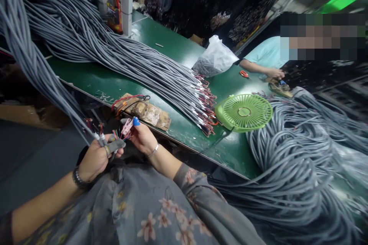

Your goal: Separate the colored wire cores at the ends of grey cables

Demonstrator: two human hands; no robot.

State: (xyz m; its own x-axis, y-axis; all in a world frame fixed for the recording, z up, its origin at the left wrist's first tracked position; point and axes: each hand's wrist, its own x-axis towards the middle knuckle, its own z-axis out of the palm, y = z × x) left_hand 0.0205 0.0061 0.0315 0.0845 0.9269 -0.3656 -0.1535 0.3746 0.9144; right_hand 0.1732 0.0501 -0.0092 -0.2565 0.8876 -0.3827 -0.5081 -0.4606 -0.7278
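Observation:
My left hand [99, 155] is closed around the ends of several grey cables [77, 116], with grey covers on its thumb and a finger. Thin coloured wires [115, 134] fan out from the cable end between my two hands. My right hand [142, 138], with a blue cover on a fingertip, pinches a small pink tool [126, 127], whose kind I cannot make out, at the wires. Just beyond my hands, a wooden block [151, 114] wrapped in clear tape lies at the table's edge, with red and black wires at its left end.
A thick bundle of grey cables [138, 59] with stripped ends crosses the green table [92, 80]. A green fan [244, 111], a white plastic bag [215, 57] and orange-handled snips [243, 74] lie beyond. Coiled cables [296, 160] fill the right. A co-worker's hand [275, 73] is at the far right.

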